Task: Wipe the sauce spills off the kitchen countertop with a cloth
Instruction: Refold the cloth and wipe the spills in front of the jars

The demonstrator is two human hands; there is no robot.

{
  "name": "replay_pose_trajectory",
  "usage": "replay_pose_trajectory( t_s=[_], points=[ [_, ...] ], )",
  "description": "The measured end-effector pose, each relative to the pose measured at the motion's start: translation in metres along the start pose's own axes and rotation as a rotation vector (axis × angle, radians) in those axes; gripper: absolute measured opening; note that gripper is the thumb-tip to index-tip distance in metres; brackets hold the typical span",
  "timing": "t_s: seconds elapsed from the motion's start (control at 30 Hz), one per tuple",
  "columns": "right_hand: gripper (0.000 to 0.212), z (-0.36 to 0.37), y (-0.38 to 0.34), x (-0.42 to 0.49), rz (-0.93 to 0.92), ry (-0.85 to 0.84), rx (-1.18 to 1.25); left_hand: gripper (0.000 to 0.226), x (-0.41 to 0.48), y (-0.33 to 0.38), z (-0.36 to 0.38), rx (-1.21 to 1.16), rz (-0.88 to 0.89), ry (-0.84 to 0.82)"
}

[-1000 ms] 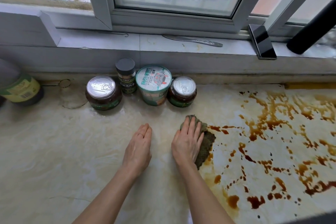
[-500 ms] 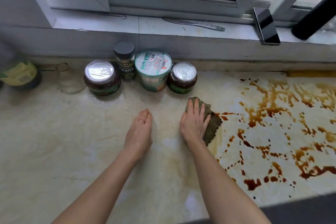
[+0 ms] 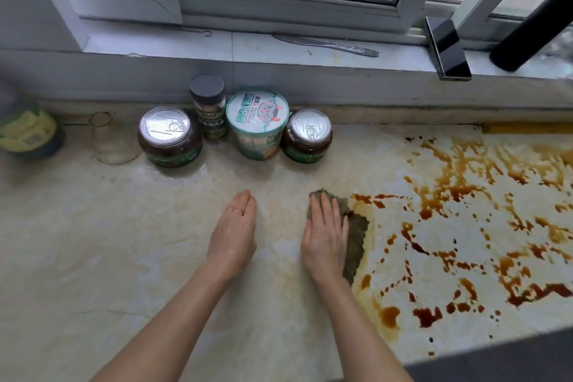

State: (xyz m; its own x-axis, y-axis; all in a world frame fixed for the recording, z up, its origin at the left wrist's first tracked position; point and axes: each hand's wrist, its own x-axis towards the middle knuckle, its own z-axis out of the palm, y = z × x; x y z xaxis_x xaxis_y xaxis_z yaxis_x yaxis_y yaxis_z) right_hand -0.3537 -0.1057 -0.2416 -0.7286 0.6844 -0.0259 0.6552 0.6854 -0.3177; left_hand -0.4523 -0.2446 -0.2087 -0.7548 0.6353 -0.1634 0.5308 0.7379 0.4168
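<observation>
Fingers (image 3: 325, 211) of right hand (image 3: 324, 239) flat, extended, close together, pressing down on dark green cloth (image 3: 356, 236); no curl, nothing pinched, palm on top of cloth. Left hand (image 3: 234, 232) also flat, fingers together and straight, palm down on bare countertop (image 3: 93, 257), holding nothing; thin ring on one finger. Both forearms come in from bottom edge. Cloth sticks out to the right of the right hand and past its fingertips, at the left border of the sauce spills (image 3: 465, 226). Brown spills and splatter cover the right half of the countertop; pale yellowish smear just beside cloth. Left half shows only faint streaks. Farther back, against the wall: jar (image 3: 170, 136) with pull-tab lid, spice bottle (image 3: 209, 108) with dark cap, paper cup (image 3: 257, 124) with printed lid, second jar (image 3: 307, 136), touching or nearly so. Clear glass (image 3: 113, 143) and yellow-labelled bottle (image 3: 28, 130) at far left. On the sill: knife (image 3: 328, 45), phone (image 3: 448, 51) leaning on window frame.
</observation>
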Motion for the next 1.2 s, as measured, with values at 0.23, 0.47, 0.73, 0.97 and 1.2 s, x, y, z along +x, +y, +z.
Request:
replay_pose_trajectory(
  t_s=[0.23,0.47,0.73,0.97,1.2],
  points=[
    [0.050,-0.001,0.008,-0.007,-0.087,0.029,0.040,0.075,0.000,-0.005,0.004,-0.014,-0.009,0.026],
    [0.049,-0.024,0.067,-0.010,-0.006,0.048,0.081,0.075,-0.001,-0.004,0.003,-0.008,-0.010,0.018],
    [0.048,-0.016,0.059,-0.065,-0.396,-0.036,0.071,0.068,-0.013,0.019,0.014,-0.038,-0.050,0.076],
    [0.041,-0.049,0.090,-0.026,-0.046,-0.075,0.316,0.073,-0.043,0.049,0.037,-0.061,-0.054,0.071],
    [0.053,-0.023,0.039,-0.074,-0.110,-0.181,0.277,0.069,-0.058,0.070,0.052,-0.072,-0.105,0.097]
  ],
)
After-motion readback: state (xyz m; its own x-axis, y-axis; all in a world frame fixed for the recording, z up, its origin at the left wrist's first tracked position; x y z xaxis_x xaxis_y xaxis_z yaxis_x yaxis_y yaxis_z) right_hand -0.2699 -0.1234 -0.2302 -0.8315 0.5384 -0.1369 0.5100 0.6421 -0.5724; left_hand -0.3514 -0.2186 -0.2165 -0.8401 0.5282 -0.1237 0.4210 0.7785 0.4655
